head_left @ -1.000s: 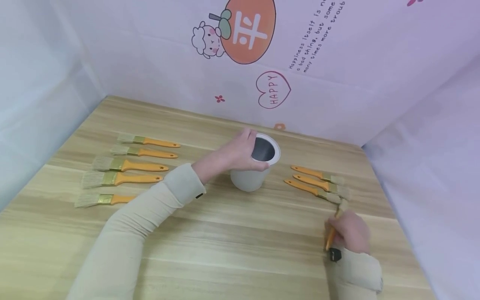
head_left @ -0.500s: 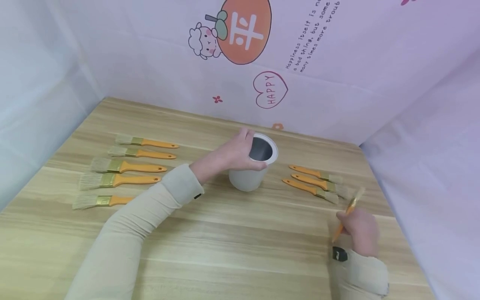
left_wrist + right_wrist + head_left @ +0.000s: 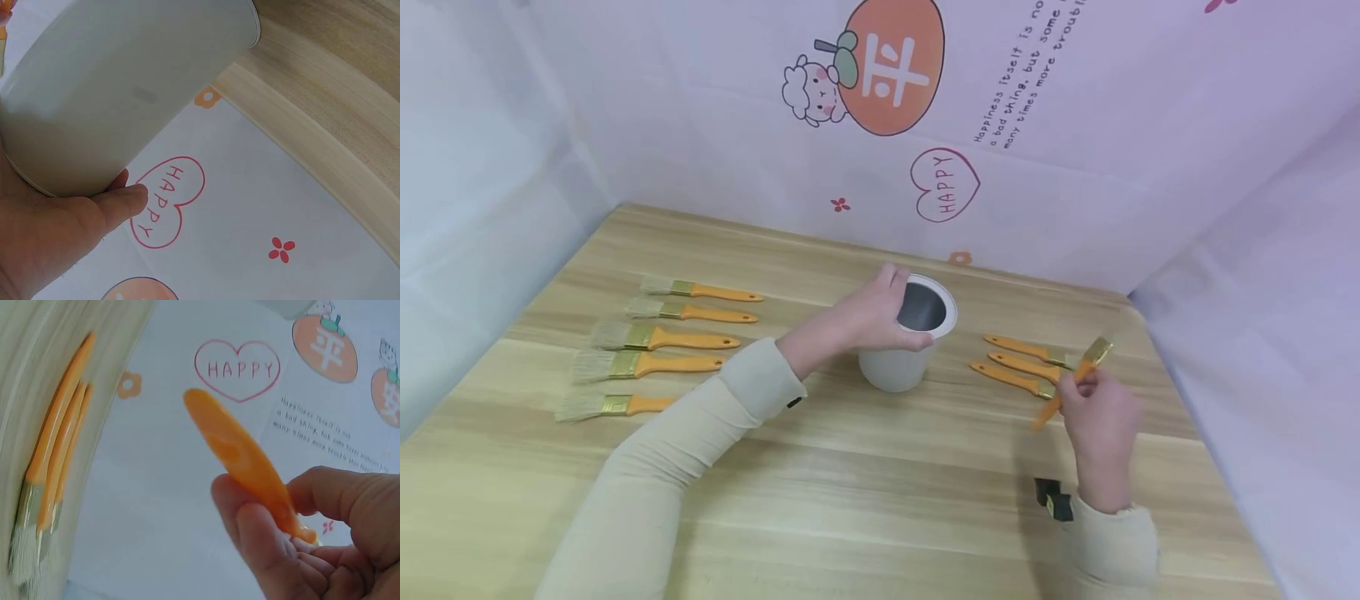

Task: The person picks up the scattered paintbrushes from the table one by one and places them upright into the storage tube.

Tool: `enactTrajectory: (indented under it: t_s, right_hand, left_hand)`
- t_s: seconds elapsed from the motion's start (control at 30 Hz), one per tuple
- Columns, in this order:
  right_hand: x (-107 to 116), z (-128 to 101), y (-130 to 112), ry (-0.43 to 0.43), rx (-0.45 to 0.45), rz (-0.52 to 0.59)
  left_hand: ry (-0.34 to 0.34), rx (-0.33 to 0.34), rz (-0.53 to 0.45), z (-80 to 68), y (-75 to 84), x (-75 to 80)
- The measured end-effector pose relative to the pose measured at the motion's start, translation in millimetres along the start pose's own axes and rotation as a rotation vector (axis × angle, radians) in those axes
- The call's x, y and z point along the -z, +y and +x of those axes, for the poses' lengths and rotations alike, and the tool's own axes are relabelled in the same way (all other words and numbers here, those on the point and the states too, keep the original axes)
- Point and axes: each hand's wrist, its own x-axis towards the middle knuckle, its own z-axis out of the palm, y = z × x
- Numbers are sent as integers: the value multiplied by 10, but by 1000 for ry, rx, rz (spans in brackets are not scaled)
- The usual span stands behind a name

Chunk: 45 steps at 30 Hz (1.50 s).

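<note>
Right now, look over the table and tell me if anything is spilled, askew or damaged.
Nothing stands out: no spill or breakage shows on the table. Five brushes lie in a row at left, three brushes at right, and the left hand grips the white can.

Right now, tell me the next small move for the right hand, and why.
I would probably carry the held brush toward the open mouth of the white container: the right hand pinches the brush by its orange handle, well apart from the container, while the left hand grips the container near its rim.
</note>
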Motion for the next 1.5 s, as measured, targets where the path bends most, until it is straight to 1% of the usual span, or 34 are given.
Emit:
enactTrajectory:
  t_s: [0.13,0.23,0.3,0.37,0.47,0.57,0.7,0.8,0.83,0.9,0.97,1.0,1.07,1.2,1.33,1.5]
  right_hand:
    - [-35,5,-114,55,-3,52]
    - [-38,15,-175,75,-4,88]
    - [-36,23,-213,68,-11,130]
    - [-34,22,-251,55,-10,197]
    - [-52,13,-315,63,19,351]
    - [-87,15,-411,123,99,509]
    - [-120,46,-623,199,211,710]
    - [-129,74,-827,229,268,816]
    - [-133,78,-898,223,275,840]
    - [-165,85,-1032,214,308,865]
    - [-219,84,-1146,195,339,855]
    - [-251,83,-1192,172,350,862]
    - [-326,80,-1258,150,375,840]
    - [-459,57,-1319,102,389,790]
    - [-548,19,-1340,77,390,734]
    - [-621,-26,-1333,53,407,704]
  left_hand:
    - [-6,-2,1,-3,-16,16]
    - [-15,-2,10,-14,-32,32]
    - [-24,-8,19,-24,-37,43]
    - [-37,-19,28,-38,-40,54]
    - [-53,-42,37,-64,-43,67]
    - [-61,-58,34,-96,-49,79]
    - [-71,-61,28,-134,-61,92]
    - [-75,-62,28,-153,-72,93]
    - [-74,-62,29,-154,-79,88]
    - [-76,-59,31,-160,-86,82]
    - [-79,-51,30,-165,-88,75]
    - [-83,-46,27,-168,-86,75]
    - [-89,-39,23,-177,-75,77]
    - [-93,-47,12,-192,-58,75]
    - [-89,-62,3,-218,-66,77]
    - [-93,-77,3,-260,-85,102]
